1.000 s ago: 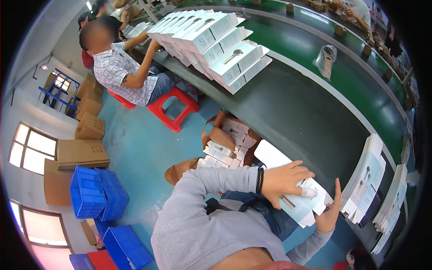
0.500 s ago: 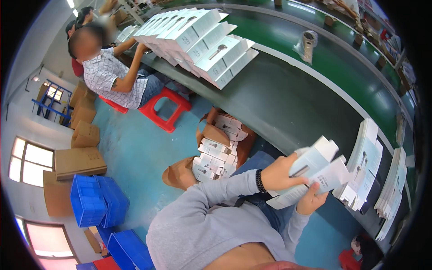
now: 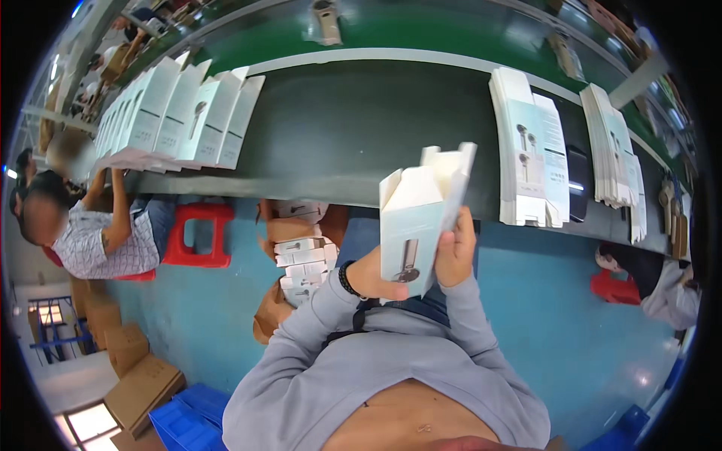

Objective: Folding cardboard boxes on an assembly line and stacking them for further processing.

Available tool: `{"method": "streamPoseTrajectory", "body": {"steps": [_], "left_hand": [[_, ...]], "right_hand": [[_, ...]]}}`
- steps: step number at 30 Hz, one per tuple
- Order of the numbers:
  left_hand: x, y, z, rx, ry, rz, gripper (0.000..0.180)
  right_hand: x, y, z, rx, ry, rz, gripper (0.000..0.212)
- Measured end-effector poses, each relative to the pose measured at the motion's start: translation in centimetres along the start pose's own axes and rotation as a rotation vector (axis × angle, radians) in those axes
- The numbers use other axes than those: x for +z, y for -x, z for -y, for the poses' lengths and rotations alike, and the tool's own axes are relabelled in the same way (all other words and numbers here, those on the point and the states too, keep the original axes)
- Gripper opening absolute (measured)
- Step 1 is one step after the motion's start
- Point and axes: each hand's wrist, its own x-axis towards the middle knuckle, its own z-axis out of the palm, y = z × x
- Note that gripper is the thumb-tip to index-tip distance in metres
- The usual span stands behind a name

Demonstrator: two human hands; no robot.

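Note:
A white and pale blue carton [image 3: 408,229] stands upright in front of me, its top flaps raised and a picture of a shower-head-like fitting on its front. My left hand [image 3: 374,275] grips its lower left side, thumb across the front. At its right edge my right hand [image 3: 456,249] has its fingers curled against another white panel [image 3: 456,177]; whether that belongs to a second carton I cannot tell. The fingers behind are hidden. Beyond my hands is the dark worktable [image 3: 361,124].
Opened cartons [image 3: 173,120] stand in rows at the table's left. Flat carton stacks [image 3: 526,150] lie at the right, a second stack [image 3: 613,150] beyond. Below the table, a brown box [image 3: 274,312] holds folded cartons. A co-worker [image 3: 113,237] sits left near a red stool [image 3: 199,234].
My view has swung to the right, so the table now runs across it. The carton pieces in my hands have come closer together and more upright; both hands still hold them.

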Motion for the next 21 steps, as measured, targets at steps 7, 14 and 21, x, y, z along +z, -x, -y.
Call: {"method": "streamPoseTrajectory", "body": {"steps": [7,14,21], "left_hand": [[1.3,-3.4,-0.1,0.242,-0.428,-0.496,0.102],[1.4,-3.4,-1.0,0.354,-1.095,-0.166,0.109],[2.0,-2.6,-5.7,0.391,-1.174,-0.035,0.078]], "right_hand": [[-2.1,-1.6,0.8,-0.003,0.007,-0.112,0.076],[-0.9,0.5,0.8,0.127,-0.263,0.032,0.105],[-1.8,2.0,0.9,0.158,-0.094,0.113,0.091]]}}
